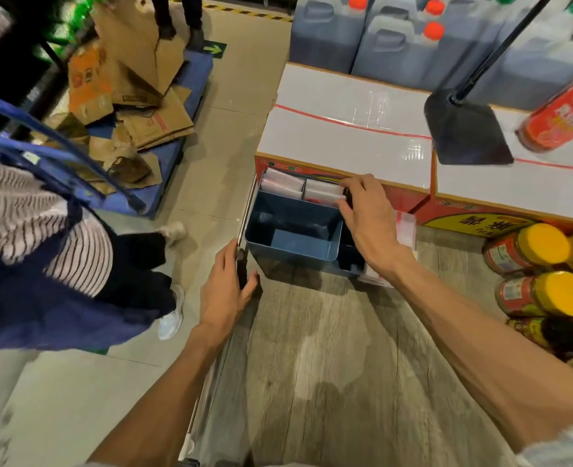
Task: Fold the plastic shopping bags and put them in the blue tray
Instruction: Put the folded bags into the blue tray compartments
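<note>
Pressing folded bags [324, 193]: right hand [367, 214], fingers curled

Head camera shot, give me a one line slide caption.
Right hand tucks folded plastic bags into the blue tray's back compartment while the left hand rests at the table edge.

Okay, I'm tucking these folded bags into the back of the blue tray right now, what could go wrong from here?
1. The blue tray sits near the table corner; pushing with the right hand could slide it off, though the left hand rests at that edge.
2. The folded bags in the back compartments look tightly packed, so one may spring open.
3. A loose bag lies beneath your right wrist and could get swept away.
</note>
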